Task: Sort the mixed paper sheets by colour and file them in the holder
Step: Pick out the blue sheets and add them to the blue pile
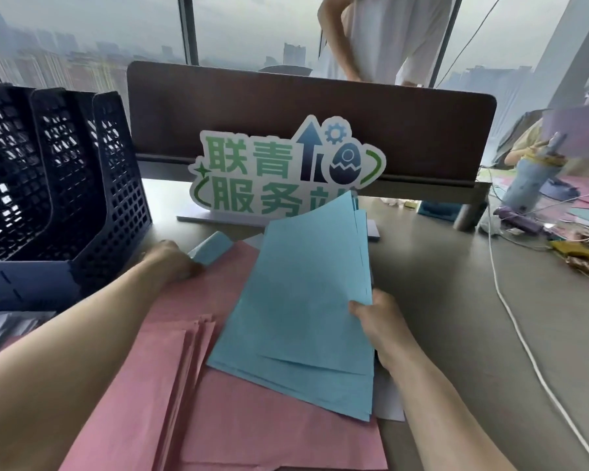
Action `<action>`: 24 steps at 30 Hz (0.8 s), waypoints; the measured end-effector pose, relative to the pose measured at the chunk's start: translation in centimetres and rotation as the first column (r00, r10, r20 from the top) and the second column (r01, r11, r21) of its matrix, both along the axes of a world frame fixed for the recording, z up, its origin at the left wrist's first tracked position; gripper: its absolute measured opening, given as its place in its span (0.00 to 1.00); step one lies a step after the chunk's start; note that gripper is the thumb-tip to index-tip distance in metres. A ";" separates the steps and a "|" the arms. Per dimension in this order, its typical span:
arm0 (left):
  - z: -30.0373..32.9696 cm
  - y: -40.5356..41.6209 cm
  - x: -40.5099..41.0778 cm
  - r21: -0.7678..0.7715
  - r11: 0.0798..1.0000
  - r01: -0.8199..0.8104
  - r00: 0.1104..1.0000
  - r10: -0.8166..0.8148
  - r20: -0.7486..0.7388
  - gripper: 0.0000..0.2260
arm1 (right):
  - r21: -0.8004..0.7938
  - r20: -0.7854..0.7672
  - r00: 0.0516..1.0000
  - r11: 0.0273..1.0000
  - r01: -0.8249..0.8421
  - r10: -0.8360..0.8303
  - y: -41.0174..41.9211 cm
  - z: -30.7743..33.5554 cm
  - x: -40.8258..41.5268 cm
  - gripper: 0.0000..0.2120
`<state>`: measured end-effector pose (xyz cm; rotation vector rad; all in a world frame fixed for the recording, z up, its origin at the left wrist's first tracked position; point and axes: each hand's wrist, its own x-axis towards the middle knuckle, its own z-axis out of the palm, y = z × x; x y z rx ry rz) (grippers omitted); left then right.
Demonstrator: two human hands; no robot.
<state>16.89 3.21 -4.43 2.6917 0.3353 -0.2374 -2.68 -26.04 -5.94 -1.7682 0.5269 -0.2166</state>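
Observation:
A stack of light blue sheets (pixel 300 300) stands tilted up over the desk, and my right hand (pixel 376 321) grips its right edge. Beneath lie several pink sheets (pixel 218 396), spread toward me. My left hand (pixel 170 263) pinches the curled corner of one more blue sheet (pixel 210 248) lying on the pink pile. A dark blue mesh file holder (pixel 58 178) with upright compartments stands at the left, apart from both hands. White paper (pixel 388 399) peeks out under the blue stack at the right.
A green-lettered sign (pixel 272 171) on a base stands behind the papers, in front of a brown desk divider (pixel 286 107). A white cable (pixel 517 334) runs across the desk at the right. Clutter and a bottle (pixel 527 185) sit far right. A person stands behind the divider.

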 end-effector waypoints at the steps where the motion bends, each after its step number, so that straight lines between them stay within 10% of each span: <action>1: 0.0 0.0 -0.1 -0.008 1.000 0.006 1.000 -0.006 0.023 0.28 | -0.006 -0.003 1.000 1.000 -0.001 0.001 0.0 0.0 0.0 0.13; 7: 0.4 -0.3 -1.2 -0.241 0.964 0.115 0.942 -0.028 0.334 0.06 | -0.005 -0.010 1.000 1.000 -0.010 0.010 0.0 0.1 -0.1 0.13; 15: 7.2 0.8 -4.0 -0.298 0.944 0.144 0.655 0.135 0.744 0.03 | 0.039 0.010 1.000 0.999 0.011 -0.011 -0.3 0.1 -0.6 0.12; 24: 15.4 -0.3 -8.7 -0.768 0.506 0.394 0.646 0.442 0.622 0.06 | 0.033 0.055 0.998 0.999 0.004 -0.006 0.2 0.3 -1.7 0.16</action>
